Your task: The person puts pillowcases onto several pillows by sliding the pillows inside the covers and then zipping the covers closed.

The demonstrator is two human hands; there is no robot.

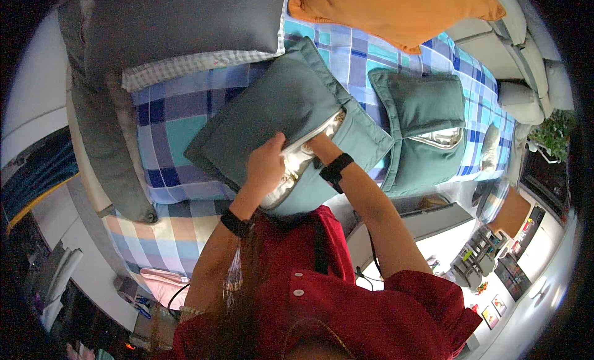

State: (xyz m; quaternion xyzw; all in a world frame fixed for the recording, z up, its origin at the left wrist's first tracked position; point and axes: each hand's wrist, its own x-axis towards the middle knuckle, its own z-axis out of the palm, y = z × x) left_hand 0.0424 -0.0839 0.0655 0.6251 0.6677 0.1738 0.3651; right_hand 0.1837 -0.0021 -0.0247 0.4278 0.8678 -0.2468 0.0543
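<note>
A dark green cushion cover (274, 104) with a flat border lies tilted across the blue plaid bedding (171, 128) in front of me. Along its near side a long opening gapes, showing shiny pale fabric (283, 186) inside. My left hand (267, 167) grips the upper edge of this opening, thumb on top. My right hand (319, 145) reaches into it; the fingers are hidden, so what they hold cannot be told. To the right, a second green cushion (429, 100) lies with its own slit open, and similar shiny fabric (438, 138) shows there.
A large dark grey pillow (195, 25) lies at the back left over grey checked fabric (204, 65). An orange cushion (394, 11) is at the far side. Pastel checked fabric (171, 234) hangs at the near left. A pale fluffy thing (489, 148) rests at the right.
</note>
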